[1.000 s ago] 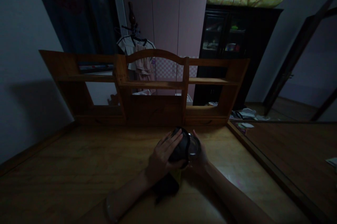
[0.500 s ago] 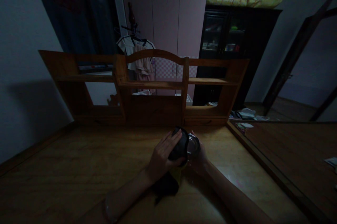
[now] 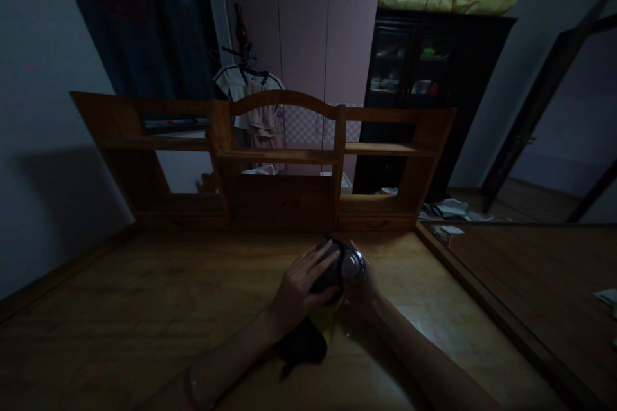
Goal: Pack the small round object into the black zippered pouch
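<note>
Over the wooden desk (image 3: 144, 308), both my hands hold a small round jar (image 3: 353, 266) with a shiny glassy side. My left hand (image 3: 299, 285) is closed over its dark black lid (image 3: 330, 269), fingers wrapped across the top. My right hand (image 3: 366, 285) grips the jar body from the right, mostly hidden behind it. A dark cloth (image 3: 303, 343) with a yellowish patch lies on the desk just under my left wrist.
A wooden shelf unit (image 3: 284, 154) stands along the desk's back edge. Behind it are a pink wardrobe (image 3: 313, 51), hanging clothes (image 3: 255, 109) and a dark glass-door cabinet (image 3: 414, 70). A second dark table (image 3: 540, 289) adjoins on the right.
The black lid has come down closer onto the jar, and less of the jar's shiny opening shows. Both hands have sunk slightly toward the desk.
</note>
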A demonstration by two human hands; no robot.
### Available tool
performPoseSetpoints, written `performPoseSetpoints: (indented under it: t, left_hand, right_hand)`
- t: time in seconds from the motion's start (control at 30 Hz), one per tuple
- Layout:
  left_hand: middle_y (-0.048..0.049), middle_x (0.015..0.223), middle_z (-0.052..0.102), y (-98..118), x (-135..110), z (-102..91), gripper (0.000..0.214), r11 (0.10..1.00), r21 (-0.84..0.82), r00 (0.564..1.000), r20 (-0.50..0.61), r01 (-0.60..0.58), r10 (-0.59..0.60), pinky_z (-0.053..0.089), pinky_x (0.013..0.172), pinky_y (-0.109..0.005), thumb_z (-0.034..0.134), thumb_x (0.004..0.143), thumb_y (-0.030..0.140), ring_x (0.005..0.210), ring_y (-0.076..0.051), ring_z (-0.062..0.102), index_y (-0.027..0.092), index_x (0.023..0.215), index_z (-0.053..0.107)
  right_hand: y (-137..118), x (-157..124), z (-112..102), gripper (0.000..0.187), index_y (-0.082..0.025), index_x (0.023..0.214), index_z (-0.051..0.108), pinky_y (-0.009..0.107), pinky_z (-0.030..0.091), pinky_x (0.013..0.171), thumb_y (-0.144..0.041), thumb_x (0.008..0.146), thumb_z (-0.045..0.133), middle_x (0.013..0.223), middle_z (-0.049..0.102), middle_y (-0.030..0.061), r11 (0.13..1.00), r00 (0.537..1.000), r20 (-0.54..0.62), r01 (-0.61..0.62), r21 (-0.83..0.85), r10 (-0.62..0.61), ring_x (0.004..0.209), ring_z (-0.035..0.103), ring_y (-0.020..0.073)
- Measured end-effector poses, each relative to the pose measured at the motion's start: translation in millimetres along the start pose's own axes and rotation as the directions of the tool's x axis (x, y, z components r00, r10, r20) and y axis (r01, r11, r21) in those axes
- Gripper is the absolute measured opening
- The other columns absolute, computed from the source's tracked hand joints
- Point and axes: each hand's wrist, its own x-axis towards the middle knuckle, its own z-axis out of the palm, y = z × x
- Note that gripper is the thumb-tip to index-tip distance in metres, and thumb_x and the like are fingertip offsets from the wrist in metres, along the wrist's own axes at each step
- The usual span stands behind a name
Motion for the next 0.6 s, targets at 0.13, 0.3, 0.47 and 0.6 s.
performPoseSetpoints:
  t: [0.13,0.3,0.47,0.6]
  left_hand:
    - [-0.0073,0.146,0.036,0.2,-1.4,-1.1,0.054,1.0,0.016,1.0,0.003,-0.017,0.017,0.033,0.108,-0.047,0.055,0.088,0.034,0.135,-0.025,0.032,0.026,0.138,0.037]
    - [-0.0072,0.147,0.035,-0.1,-2.6,0.4,0.046,0.996,0.052,0.997,-0.011,-0.078,0.079,0.035,0.107,-0.047,0.053,0.09,0.027,0.134,-0.025,0.033,0.027,0.134,0.044]
    - [-0.0058,0.143,0.041,0.2,-4.1,2.0,0.042,0.986,0.084,0.99,0.0,-0.142,0.143,0.033,0.108,-0.05,0.05,0.09,0.019,0.133,-0.025,0.034,0.026,0.131,0.048]
    - [-0.0053,0.144,0.04,-0.2,-3.3,1.4,0.044,0.982,0.096,0.986,0.029,-0.164,0.162,0.033,0.108,-0.052,0.047,0.089,0.014,0.135,-0.026,0.03,0.027,0.132,0.047]
  right_hand:
    - [0.2,0.9,-0.4,0.038,-0.017,0.096,0.069,0.028,0.052,0.054,-0.047,0.085,0.049,0.077,0.073,0.0047,0.992,0.999,0.03,-0.044,0.117,0.041,0.061,0.066,0.0179]
    - [-0.7,1.8,1.6,0.036,-0.015,0.094,0.069,0.027,0.054,0.06,-0.044,0.085,0.049,0.081,0.074,0.0057,0.987,0.999,0.005,-0.051,0.151,0.051,0.07,0.067,0.0181]
    - [-3.7,-0.6,6.4,0.036,-0.015,0.091,0.069,0.031,0.054,0.07,-0.045,0.085,0.05,0.082,0.074,0.0064,0.986,0.996,-0.029,-0.078,0.146,0.083,0.076,0.068,0.0197]
    - [-4.3,-0.5,8.4,0.039,-0.012,0.096,0.069,0.033,0.052,0.081,-0.045,0.085,0.05,0.092,0.073,0.0093,0.985,0.997,-0.03,-0.071,0.158,0.077,0.086,0.068,0.0215]
